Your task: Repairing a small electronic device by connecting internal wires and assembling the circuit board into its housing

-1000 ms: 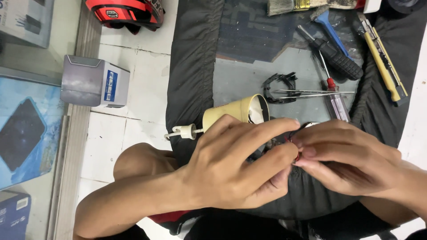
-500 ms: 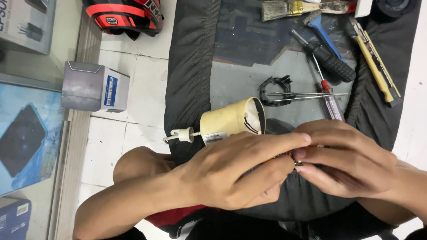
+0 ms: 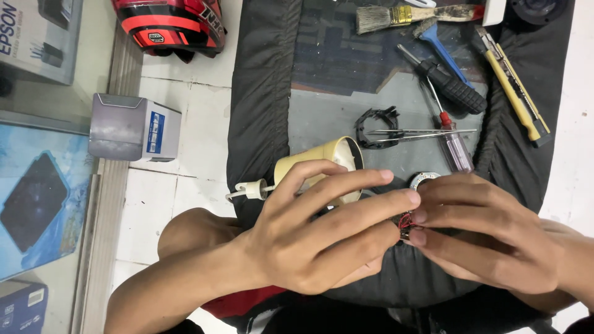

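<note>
A small part with thin red wires (image 3: 405,222) is pinched between the fingertips of the left hand (image 3: 315,241) and the right hand (image 3: 482,232), low over the dark cloth (image 3: 260,93). Both grips are narrow and closed on it; most of the part is hidden. The work is best done with light pressure so the fine wires are not bent or snapped.

Just behind the left fingers lies a smooth cream plastic cone-shaped housing (image 3: 312,167). Farther up rest a black toothed ring (image 3: 374,120), steel tweezers (image 3: 421,133), a ribbed black screwdriver (image 3: 448,83) and a bristly paintbrush (image 3: 408,15).
</note>
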